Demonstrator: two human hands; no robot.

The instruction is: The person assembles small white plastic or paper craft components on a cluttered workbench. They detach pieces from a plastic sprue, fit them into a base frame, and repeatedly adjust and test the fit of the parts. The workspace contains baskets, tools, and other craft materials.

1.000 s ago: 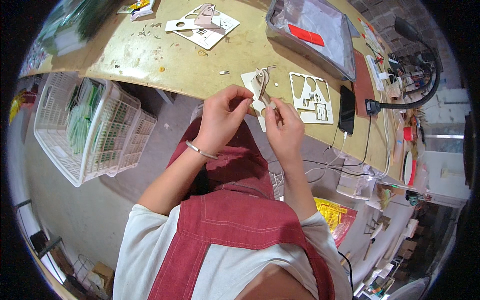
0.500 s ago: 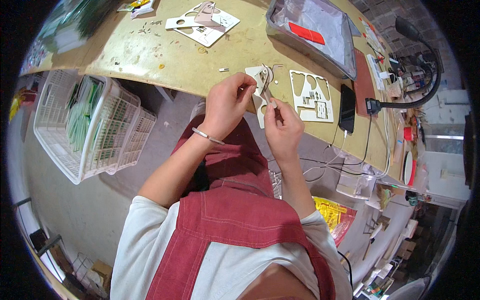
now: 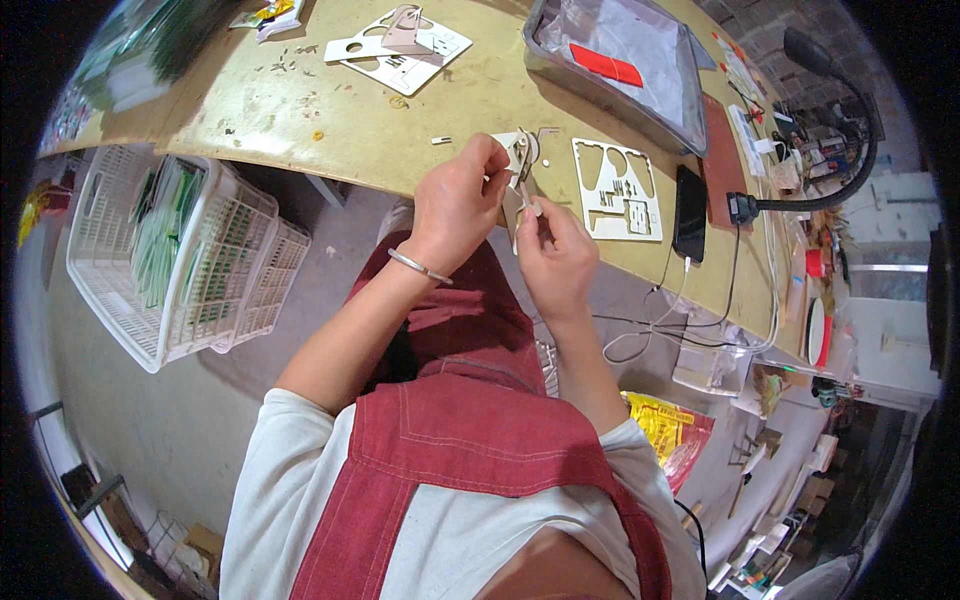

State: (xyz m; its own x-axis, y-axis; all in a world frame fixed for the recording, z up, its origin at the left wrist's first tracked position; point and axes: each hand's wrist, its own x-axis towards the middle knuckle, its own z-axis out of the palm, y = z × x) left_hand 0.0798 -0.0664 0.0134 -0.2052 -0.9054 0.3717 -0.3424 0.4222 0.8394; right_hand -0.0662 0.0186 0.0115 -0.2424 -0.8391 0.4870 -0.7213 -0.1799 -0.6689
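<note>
Bench (image 3: 350, 140), yellowish and stained, curved before the person, and at its near edge the pale piece (image 3: 517, 148), with a curved part (image 3: 533, 150) rising from it, was between the two hands. Whether it rested on the surface or was lifted slightly, I could not tell. The right hand (image 3: 556, 258) had its grip closed, thumb against finger, on the lower end of the pale piece; the fingertips covered what exactly they pinched. The left hand (image 3: 453, 200) was bent beside it, thumb and forefinger close together, hiding its left side. I could not tell if this grip was grasping something. To the right of the hands lay a white cut-out sheet (image 3: 589, 200), its small slots hard to make out, and next to it a black phone (image 3: 689, 212). Farther back, a second sheet (image 3: 400, 82) was partly covered by a pinkish part (image 3: 403, 32), and a grey tray (image 3: 610, 110), cut off at the top, held a red packet (image 3: 605, 66). At upper left, a green bundle (image 3: 150, 60) was too blurred to recognise.
</note>
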